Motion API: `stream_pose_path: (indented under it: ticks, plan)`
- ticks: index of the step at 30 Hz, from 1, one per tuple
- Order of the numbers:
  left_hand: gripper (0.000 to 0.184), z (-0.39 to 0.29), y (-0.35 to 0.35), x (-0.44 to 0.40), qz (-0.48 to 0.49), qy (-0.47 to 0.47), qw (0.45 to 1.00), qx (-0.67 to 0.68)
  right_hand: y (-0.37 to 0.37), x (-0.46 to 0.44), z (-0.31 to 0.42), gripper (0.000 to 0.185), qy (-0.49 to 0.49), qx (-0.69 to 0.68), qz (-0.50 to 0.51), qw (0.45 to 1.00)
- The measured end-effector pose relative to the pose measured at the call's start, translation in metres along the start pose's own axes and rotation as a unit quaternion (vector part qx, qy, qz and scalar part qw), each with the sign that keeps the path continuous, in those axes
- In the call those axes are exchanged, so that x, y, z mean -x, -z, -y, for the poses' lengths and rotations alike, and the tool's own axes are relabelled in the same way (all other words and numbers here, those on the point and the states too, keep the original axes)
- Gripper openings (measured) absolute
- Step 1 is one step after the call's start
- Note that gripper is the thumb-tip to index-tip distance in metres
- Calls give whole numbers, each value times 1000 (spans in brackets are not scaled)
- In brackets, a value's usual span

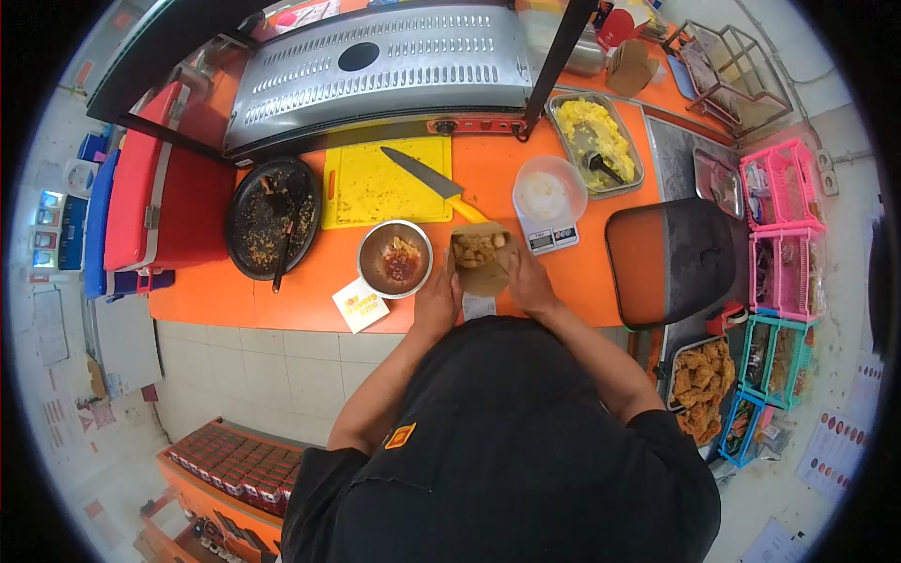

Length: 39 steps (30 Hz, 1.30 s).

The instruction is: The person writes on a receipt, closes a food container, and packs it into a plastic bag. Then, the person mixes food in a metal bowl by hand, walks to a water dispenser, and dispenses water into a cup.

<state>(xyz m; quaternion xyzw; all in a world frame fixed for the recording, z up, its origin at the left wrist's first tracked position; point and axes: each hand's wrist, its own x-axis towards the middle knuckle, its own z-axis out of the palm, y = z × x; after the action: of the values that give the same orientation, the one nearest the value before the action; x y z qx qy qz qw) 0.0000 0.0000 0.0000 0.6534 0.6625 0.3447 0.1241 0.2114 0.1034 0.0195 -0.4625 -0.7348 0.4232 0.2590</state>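
Observation:
A brown paper food box (485,279) with its flaps up sits between my hands at the front edge of the orange counter. Chopped brown food pieces (477,248) lie inside it. My left hand (438,300) grips the box's left side, and my right hand (533,284) grips the right side. Left of the box stands a steel bowl (368,255) with red sauce in it. A white printed card or flat box (359,305) lies partly under that bowl. The yellow handle of a knife (422,172) points toward the box; its blade rests over a yellow cutting board (375,192).
A round plastic tub (551,188) stands on a digital scale (552,238). Behind are a tray of yellow egg (591,131) with a black spoon and a metal warmer (375,75). A black pan (246,246) is left; fried chicken (702,380) and pink baskets (781,272) are right.

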Motion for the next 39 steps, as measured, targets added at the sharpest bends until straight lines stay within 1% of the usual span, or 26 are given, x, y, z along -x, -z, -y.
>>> stream_pose_path:
  ticks: [1, 2, 3, 5, 6, 8, 9, 11, 15, 17, 18, 20, 21, 23, 24, 26, 30, 32, 33, 35, 36, 38, 39]
  plan:
    - [36, 1, -4, 5, 44, 38, 998, -4, 3, 0, 5, 50, -22, 24, 41, 999]
    - [24, 4, -9, 6, 86, 72, 994, -7, 7, -3, 7, 49, -43, 49, 80, 995]
    - [24, 22, -19, -34, 55, 40, 998, -15, 7, -43, -4, 49, -8, 56, 52, 997]
    - [22, 10, -18, -19, 90, 87, 992, 3, 0, -26, -21, 48, 5, 69, 70, 995]
    - [22, 3, -10, -6, 102, 96, 990, 2, -5, -8, -16, 48, -6, 63, 77, 995]
    - [26, -2, -2, -13, 37, 50, 998, 27, -2, -4, 0, 44, 4, 29, 2, 1000]
    - [26, -2, -3, -13, 37, 50, 998, 28, 2, -5, 4, 44, 4, 31, 2, 1000]
    - [28, -2, -2, -7, 61, 56, 997, 4, 4, -5, 11, 44, -9, 29, 18, 999]
    - [30, 8, -13, -9, 78, 66, 995, -13, -1, -14, -3, 45, -7, 17, 44, 999]
    - [32, 4, -6, -10, 123, 114, 985, -27, -1, -10, 3, 45, -26, 35, 41, 998]
    - [32, 3, -4, -9, 123, 114, 985, -27, 0, -9, 6, 45, -26, 35, 42, 998]
    - [34, 1, -2, -7, 23, 32, 999, -14, 1, -6, 10, 46, -7, 9, 4, 1000]
    - [34, 3, -3, -6, 24, 34, 999, -13, 1, -9, 5, 46, -8, 10, 6, 1000]
    - [32, 9, -4, -6, 151, 111, 982, -34, -2, -17, -13, 51, -33, 46, 108, 992]
    - [32, 10, -5, -5, 150, 109, 982, -34, -4, -16, -13, 51, -33, 46, 107, 993]
    - [30, 12, -11, -2, 121, 104, 987, -18, -7, -11, -14, 47, 13, 71, 78, 994]
    - [30, 4, -4, -9, 103, 111, 988, -13, -8, -8, -10, 47, -9, 62, 55, 997]
    - [31, -3, 5, -8, 12, 42, 999, 9, -4, -5, -7, 46, 53, 27, -11, 998]
    - [31, -2, 3, -3, 14, 44, 999, 10, -3, -4, -9, 46, 51, 27, -9, 998]
    - [33, 6, -4, -7, 109, 89, 990, -15, 0, -19, -13, 52, 8, 54, 87, 995]
    - [33, 8, -6, -11, 108, 85, 990, -15, 1, -21, -11, 52, 9, 55, 83, 995]
    - [33, 8, -9, -8, 132, 122, 984, -15, 0, -18, -8, 51, 3, 63, 86, 994]
    - [33, 6, -9, -7, 133, 125, 983, -15, -4, -15, -15, 51, 1, 62, 88, 994]
